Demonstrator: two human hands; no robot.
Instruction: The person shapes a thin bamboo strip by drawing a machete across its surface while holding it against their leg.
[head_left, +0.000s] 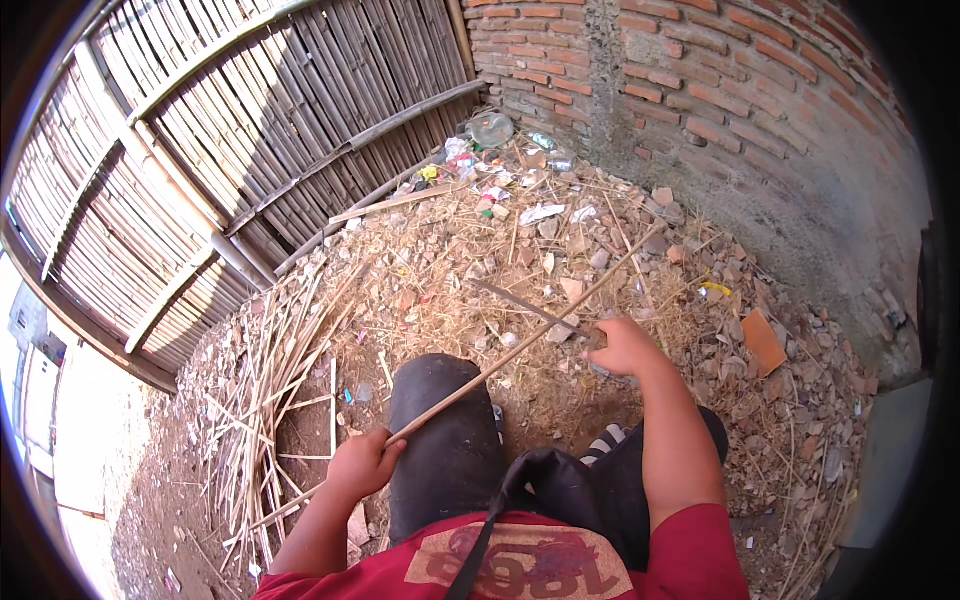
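A long thin bamboo strip (500, 362) slants across me, from beside my left hip up to the far right. My left hand (366, 463) is closed around it near its lower end, over my left thigh. In my right hand (625, 348) is a knife with a long, narrow dark blade (525, 304), gripped by its handle, which the fingers mostly hide. The blade points to the far left and crosses the strip just beyond my knees. Whether blade and strip touch, I cannot tell.
A pile of split bamboo strips (262, 420) lies on the ground to my left. Ahead is rubble with dry straw, and litter (490, 180) in the far corner. A bamboo fence (300, 110) stands at left, a brick wall (740, 120) at right. A broken tile (763, 343) lies right.
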